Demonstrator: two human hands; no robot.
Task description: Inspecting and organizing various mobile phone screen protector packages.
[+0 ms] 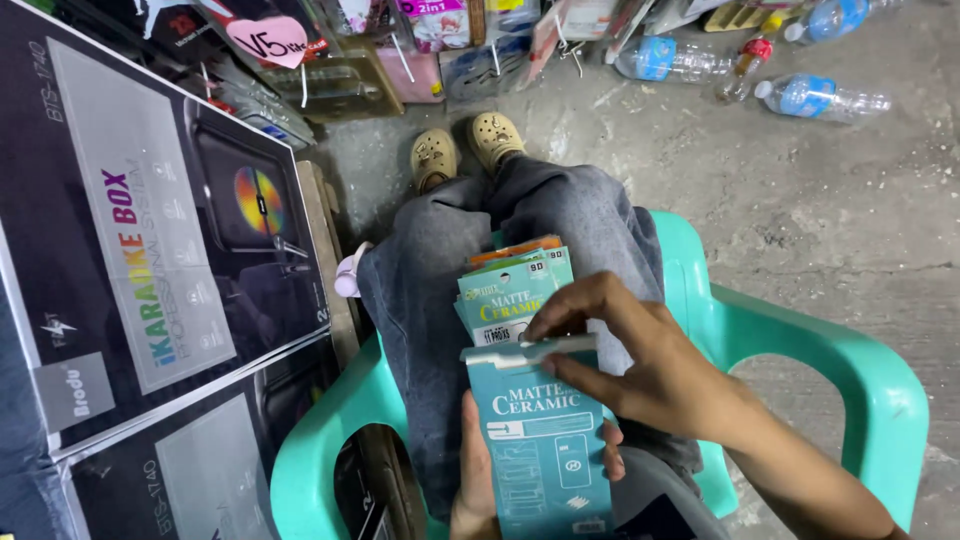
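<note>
I sit on a teal plastic chair (870, 390) with a stack of flat teal packets (510, 290) lying on my lap. My left hand (475, 480) holds one long teal packet (545, 450) from below, its fingers wrapped around both edges. My right hand (640, 355) reaches across from the right and pinches the white flap (525, 352) at the top end of that packet between thumb and fingers. An orange packet edge shows at the far end of the stack on my legs.
Large dark printed boxes (140, 260) stand close on my left. Several plastic water bottles (815, 97) lie on the concrete floor ahead at the right. Hanging packaged goods and a pink heart tag (268, 40) crowd the top left.
</note>
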